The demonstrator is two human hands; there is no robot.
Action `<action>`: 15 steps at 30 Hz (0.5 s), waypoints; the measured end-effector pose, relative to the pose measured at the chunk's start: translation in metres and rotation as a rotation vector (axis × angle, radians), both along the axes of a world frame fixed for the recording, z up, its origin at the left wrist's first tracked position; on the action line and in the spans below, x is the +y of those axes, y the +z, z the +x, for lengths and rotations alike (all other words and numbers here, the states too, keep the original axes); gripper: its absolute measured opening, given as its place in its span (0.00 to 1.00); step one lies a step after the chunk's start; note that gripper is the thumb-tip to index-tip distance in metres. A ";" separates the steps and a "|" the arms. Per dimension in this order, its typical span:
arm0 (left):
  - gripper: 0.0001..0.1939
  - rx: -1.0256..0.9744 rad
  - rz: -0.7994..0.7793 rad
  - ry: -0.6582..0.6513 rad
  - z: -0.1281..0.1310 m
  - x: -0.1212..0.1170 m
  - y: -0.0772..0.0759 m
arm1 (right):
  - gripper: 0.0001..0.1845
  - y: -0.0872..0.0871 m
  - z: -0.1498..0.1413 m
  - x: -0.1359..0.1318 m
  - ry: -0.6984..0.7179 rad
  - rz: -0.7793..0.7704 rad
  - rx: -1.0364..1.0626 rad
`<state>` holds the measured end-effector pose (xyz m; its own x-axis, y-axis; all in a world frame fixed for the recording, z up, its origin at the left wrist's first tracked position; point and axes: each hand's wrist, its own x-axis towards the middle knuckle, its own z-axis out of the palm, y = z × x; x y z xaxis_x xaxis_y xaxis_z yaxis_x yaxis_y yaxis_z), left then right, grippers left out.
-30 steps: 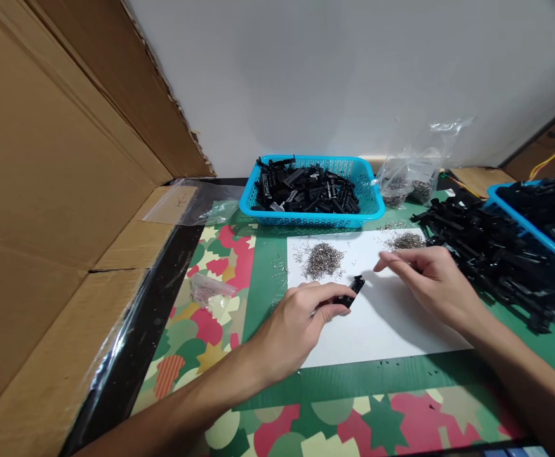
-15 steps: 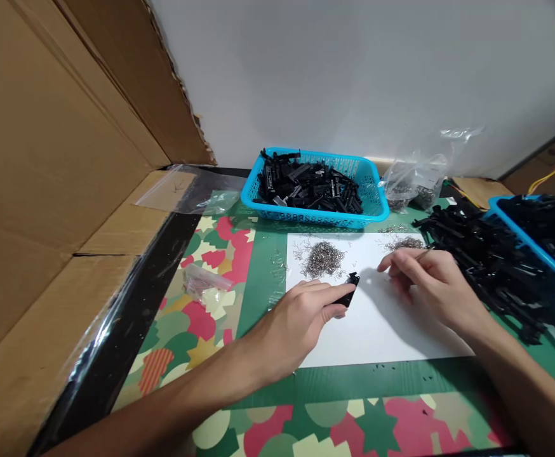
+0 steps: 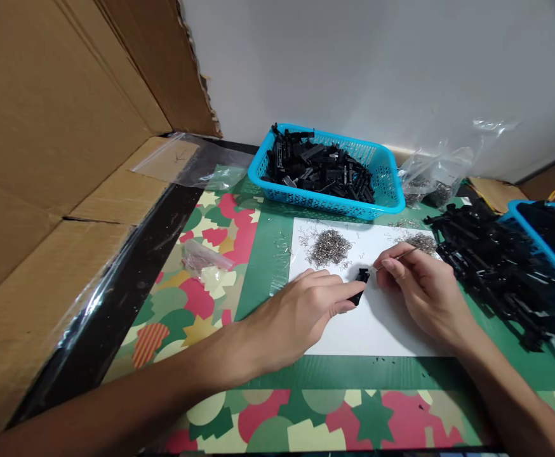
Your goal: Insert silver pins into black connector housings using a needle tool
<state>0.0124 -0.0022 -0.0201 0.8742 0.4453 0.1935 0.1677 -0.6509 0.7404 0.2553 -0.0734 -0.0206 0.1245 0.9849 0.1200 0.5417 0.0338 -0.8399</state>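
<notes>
Basket (image 3: 329,204) behind paper (image 3: 377,333) — wire-piece pile (image 3: 331,247) on it — parts heap (image 3: 489,266) right

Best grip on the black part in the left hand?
Likely the near end of the black part, pinched from the left between thumb and finger, as the left hand does: it's narrow, and its far end sticks out free beside the right hand.
</notes>
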 end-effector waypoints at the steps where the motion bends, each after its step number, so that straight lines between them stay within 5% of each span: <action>1: 0.20 0.003 -0.004 -0.007 0.000 0.000 0.000 | 0.17 -0.001 -0.002 0.000 -0.003 -0.012 0.000; 10: 0.16 -0.003 -0.041 -0.025 0.001 0.001 0.004 | 0.16 -0.006 -0.006 0.003 -0.012 0.040 -0.109; 15: 0.22 -0.020 -0.098 -0.024 0.000 0.001 -0.002 | 0.15 -0.005 -0.007 0.004 0.002 0.055 -0.164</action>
<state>0.0126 -0.0012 -0.0218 0.8814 0.4417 0.1677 0.1373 -0.5791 0.8036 0.2481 -0.0691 -0.0255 0.0971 0.9766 0.1921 0.6712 0.0783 -0.7372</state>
